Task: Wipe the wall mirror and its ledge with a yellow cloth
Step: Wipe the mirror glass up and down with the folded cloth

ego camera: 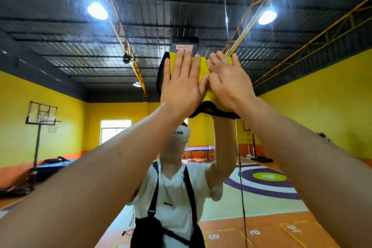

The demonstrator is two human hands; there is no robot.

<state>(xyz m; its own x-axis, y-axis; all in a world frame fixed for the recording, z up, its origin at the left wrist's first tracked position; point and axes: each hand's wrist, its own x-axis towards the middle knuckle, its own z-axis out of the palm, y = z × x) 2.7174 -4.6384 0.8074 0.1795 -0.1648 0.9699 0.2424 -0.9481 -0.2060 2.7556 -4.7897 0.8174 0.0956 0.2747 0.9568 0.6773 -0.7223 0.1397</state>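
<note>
A: What's the cloth (pixel 203 70) like?
B: Soft, nubby pile, matt, with a smooth black binding along the edge.
A: And the mirror (pixel 66 78)?
B: Glossy glass, with faint streaks and specks near the top.
A: What shows in it?
B: A ceiling (pixel 161 6) of ribbed sheet metal, dull grey with a slight sheen. The trusses (pixel 120 30) are metal too, painted yellow.
A: The walls (pixel 322 96)?
B: Smooth, matt paint.
A: The floor (pixel 261 223)?
B: Smooth and painted, with a low gloss.
A: And the clothing?
B: The shirt (pixel 173 193) is thin white cloth, matt and creased. The straps (pixel 190 187) look like black webbing. The headset (pixel 182 134) is smooth white plastic.
</note>
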